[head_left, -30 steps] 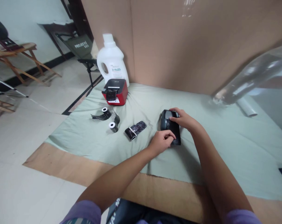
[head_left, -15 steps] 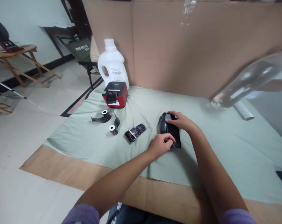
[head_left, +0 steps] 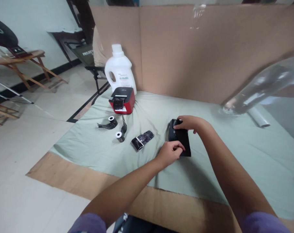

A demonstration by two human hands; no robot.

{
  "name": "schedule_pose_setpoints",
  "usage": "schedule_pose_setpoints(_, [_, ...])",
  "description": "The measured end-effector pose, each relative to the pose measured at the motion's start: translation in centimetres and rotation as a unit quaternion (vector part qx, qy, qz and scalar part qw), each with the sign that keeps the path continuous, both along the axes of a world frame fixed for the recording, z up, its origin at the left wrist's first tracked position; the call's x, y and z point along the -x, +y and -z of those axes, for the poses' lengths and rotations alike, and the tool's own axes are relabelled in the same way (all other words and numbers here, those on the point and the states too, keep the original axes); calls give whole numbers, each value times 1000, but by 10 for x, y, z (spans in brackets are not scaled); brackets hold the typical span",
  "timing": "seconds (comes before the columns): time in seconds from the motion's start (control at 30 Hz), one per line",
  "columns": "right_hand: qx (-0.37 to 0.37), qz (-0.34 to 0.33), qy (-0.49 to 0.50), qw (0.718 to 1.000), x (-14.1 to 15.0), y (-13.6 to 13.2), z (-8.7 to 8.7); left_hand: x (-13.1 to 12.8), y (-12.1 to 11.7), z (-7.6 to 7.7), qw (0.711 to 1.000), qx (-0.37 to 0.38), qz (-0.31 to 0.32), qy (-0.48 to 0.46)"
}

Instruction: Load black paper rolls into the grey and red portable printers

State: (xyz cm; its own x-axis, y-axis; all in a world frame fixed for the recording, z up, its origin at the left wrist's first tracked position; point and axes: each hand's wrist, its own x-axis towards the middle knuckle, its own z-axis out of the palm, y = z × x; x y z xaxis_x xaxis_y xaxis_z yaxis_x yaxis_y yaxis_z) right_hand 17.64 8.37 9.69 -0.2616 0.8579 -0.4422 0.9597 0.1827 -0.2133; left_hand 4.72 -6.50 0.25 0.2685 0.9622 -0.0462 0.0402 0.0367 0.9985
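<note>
In the head view, your right hand (head_left: 189, 123) grips the top end of a small black machine (head_left: 172, 133), set just right of the frame's centre. Your left hand (head_left: 170, 152), fingers curled, touches the lower end of a black strip (head_left: 186, 142) beside it; whether those fingers pinch the strip, one cannot tell. Beneath your work a pale green cloth (head_left: 246, 155) lies wrinkled, with a brown board (head_left: 81, 176) showing along its near edge. Two small black rolls (head_left: 120, 138) and a partly unwound black roll (head_left: 138, 144) lie left of centre, below a red-and-black printer (head_left: 128, 103) and a white jug (head_left: 121, 71). A cardboard panel (head_left: 166, 55) spans the upper frame; a clear bottle (head_left: 263, 85) tilts at upper right, near a white tube (head_left: 260, 117). At upper left, a folding chair (head_left: 81, 53) and a wooden stand (head_left: 35, 55) occupy a pale floor (head_left: 13, 161) by a white wall (head_left: 40, 13).
</note>
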Motion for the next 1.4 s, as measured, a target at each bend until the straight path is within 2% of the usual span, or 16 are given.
schedule_pose_setpoints(0.13, [-33,45,20,998,11,-32,9,0,-1,0,995,-59,-5,77])
schedule_pose_setpoints(0.27, [-105,127,15,986,32,-59,21,-2,-5,1,973,-174,47,143])
schedule_pose_setpoints(0.37, [-134,168,73,974,21,-65,25,-3,-11,0,957,-217,73,180])
schedule_pose_setpoints(0.43, [-156,184,121,963,-9,-63,25,-3,-14,-1,944,-238,89,212])
schedule_pose_setpoints(0.5, [-198,198,142,949,-55,-57,24,-3,-17,-1,931,-255,111,237])
schedule_pose_setpoints(0.6, [-258,233,117,930,-138,-47,23,-5,-18,-1,922,-260,129,257])
schedule_pose_setpoints(0.73, [-270,305,67,911,-241,-34,23,-7,-16,-2,927,-237,126,263])
schedule_pose_setpoints(0.83, [-269,340,43,900,-291,-26,32,-6,-16,-3,929,-228,123,263])
schedule_pose_setpoints(0.93, [-262,349,36,899,-318,-20,43,-7,-16,-1,931,-228,124,258])
schedule_pose_setpoints(1.03, [-261,339,43,903,-326,-18,50,-9,-17,1,933,-230,124,248])
schedule_pose_setpoints(1.13, [-265,358,27,895,-315,-23,49,-8,-15,-4,922,-269,107,255])
schedule_pose_setpoints(1.2, [-319,350,-8,881,-295,-31,49,1,-12,-14,891,-333,85,297])
schedule_pose_setpoints(1.27, [-410,293,-21,863,-265,-43,53,19,-10,-27,844,-383,43,372])
schedule_pose_setpoints(1.33, [-465,220,15,857,-231,-56,60,45,-11,-37,798,-376,-30,469])
schedule_pose_setpoints(1.4, [-471,179,54,862,-204,-65,70,75,-17,-38,754,-313,-114,566])
